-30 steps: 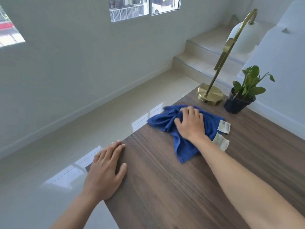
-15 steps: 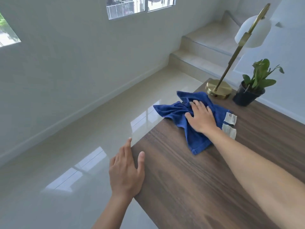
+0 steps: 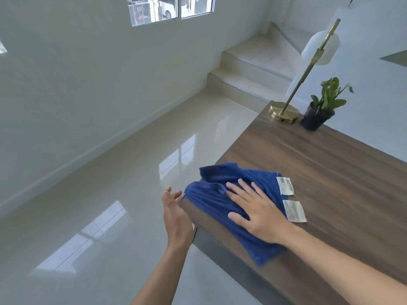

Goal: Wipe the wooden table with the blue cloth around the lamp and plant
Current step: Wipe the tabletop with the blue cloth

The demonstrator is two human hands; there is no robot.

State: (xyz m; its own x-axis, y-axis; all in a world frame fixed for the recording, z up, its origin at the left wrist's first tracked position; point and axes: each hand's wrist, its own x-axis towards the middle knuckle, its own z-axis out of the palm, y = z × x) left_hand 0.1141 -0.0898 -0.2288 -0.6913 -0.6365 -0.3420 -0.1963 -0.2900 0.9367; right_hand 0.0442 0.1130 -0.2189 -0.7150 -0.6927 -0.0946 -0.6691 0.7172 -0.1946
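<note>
Bright, soft daylight enters through the window (image 3: 170,8) at top. Its panes glare as pale patches on the glossy floor (image 3: 105,216). Shadows are faint. Wide-angle bending tilts walls; slight softness throughout.

Right hand (image 3: 257,213) flat, palm down, fingers spread, left hand (image 3: 176,213) open, edge-on, fingers loosely extended

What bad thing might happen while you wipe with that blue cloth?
The blue cloth hangs over the table edge under the flat right hand, so it might slide off onto the floor; the left hand waits beside the edge, holding nothing. Wiping farther back, the cloth could bump the tall, thin lamp or the potted plant, which might tip over.
</note>
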